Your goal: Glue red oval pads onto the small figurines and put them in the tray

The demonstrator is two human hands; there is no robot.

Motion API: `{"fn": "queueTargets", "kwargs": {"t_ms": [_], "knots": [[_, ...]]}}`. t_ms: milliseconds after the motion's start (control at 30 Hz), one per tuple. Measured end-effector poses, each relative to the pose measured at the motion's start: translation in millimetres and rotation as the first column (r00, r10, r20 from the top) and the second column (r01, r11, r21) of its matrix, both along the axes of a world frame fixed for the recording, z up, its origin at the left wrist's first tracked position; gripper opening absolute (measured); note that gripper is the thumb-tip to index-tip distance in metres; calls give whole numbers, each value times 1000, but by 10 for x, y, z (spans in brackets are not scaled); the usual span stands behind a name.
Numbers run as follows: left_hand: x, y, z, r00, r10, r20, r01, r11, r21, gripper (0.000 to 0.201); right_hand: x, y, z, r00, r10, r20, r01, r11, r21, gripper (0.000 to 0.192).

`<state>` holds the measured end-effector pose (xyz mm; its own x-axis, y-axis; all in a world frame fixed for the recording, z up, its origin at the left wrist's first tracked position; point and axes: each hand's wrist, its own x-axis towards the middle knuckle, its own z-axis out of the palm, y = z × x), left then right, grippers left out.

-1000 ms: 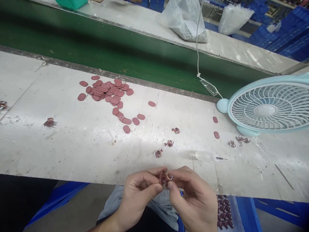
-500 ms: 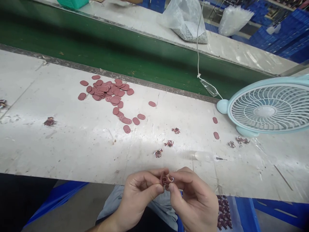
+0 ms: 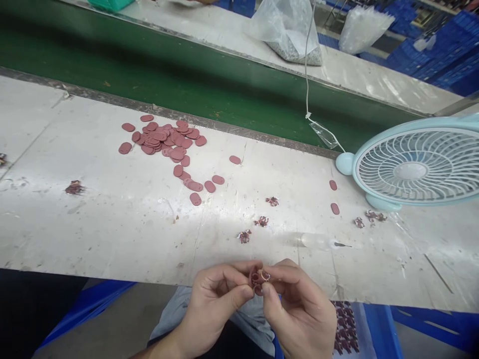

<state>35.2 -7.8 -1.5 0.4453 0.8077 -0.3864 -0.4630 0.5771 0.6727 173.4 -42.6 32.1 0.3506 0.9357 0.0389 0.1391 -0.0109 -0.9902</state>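
Note:
Just over the near table edge, my left hand (image 3: 220, 294) pinches a dark red oval disc (image 3: 252, 274) on edge between thumb and fingers. My right hand (image 3: 303, 304) is closed on a small maroon figure (image 3: 265, 275) with white and yellowish details, pressed against the disc's face; its exact shape is too small to tell. Beyond the hands lie similar little figures (image 3: 244, 236) on the white table. Right of these rests a clear bottle (image 3: 316, 241) with a thin dark nozzle. Farther left is a heap of matching red discs (image 3: 160, 137).
A pale blue fan (image 3: 411, 169) stands at the right, with a white cord hanging nearby. Behind the white table (image 3: 123, 219) runs a green belt (image 3: 157, 65). Rows of maroon pieces (image 3: 346, 326) sit in a blue crate (image 3: 381, 329) below the near edge.
The figure has turned slightly against the disc between my fingers. Both hands stay in nearly the same place, and the view has shifted very little.

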Motion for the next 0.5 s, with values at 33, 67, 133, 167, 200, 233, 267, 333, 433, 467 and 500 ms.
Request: {"fn": "queueTargets", "kwargs": {"t_ms": [33, 67, 133, 167, 200, 233, 267, 333, 433, 467, 500], "knots": [[-3, 5, 5, 1000, -1, -8, 1, 1000, 3, 7, 9, -7, -13, 1000, 9, 5, -9, 1000, 9, 25], [-5, 10, 11, 1000, -1, -17, 1, 1000, 8, 7, 20, -14, -27, 1000, 20, 9, -20, 1000, 18, 26], [-1, 18, 23, 999, 7, -37, -7, 1000, 22, 8, 45, -26, -49, 999, 45, 1, -45, 999, 11, 27], [6, 18, 25, 999, 14, -48, -13, 999, 29, 9, 57, -29, -56, 999, 52, -12, -52, 999, -2, 26], [14, 13, 25, 998, 21, -60, -19, 999, 38, 10, 68, -31, -58, 998, 51, -35, -52, 998, -23, 24], [22, 2, 21, 997, 24, -70, -21, 999, 45, 10, 79, -35, -56, 997, 38, -64, -41, 998, -53, 22], [27, -13, 14, 997, 21, -76, -17, 998, 53, 10, 92, -41, -50, 995, 17, -97, -25, 996, -86, 19], [16, -40, -7, 995, -18, -96, 26, 996, 84, 9, 134, -80, -36, 989, -27, -148, 5, 989, -145, 15], [-98, 37, -24, 975, -84, -203, 132, 963, 235, 17, 280, -258, -44, 982, -118, -145, 89, 977, -192, 11], [-166, 119, -23, 953, -72, -294, 168, 933, 317, 18, 360, -358, -64, 978, -169, -123, 143, 970, -198, 11], [-246, 234, -17, 912, -27, -409, 210, 888, 409, 17, 456, -478, -96, 967, -234, -98, 210, 955, -209, 12]]}}
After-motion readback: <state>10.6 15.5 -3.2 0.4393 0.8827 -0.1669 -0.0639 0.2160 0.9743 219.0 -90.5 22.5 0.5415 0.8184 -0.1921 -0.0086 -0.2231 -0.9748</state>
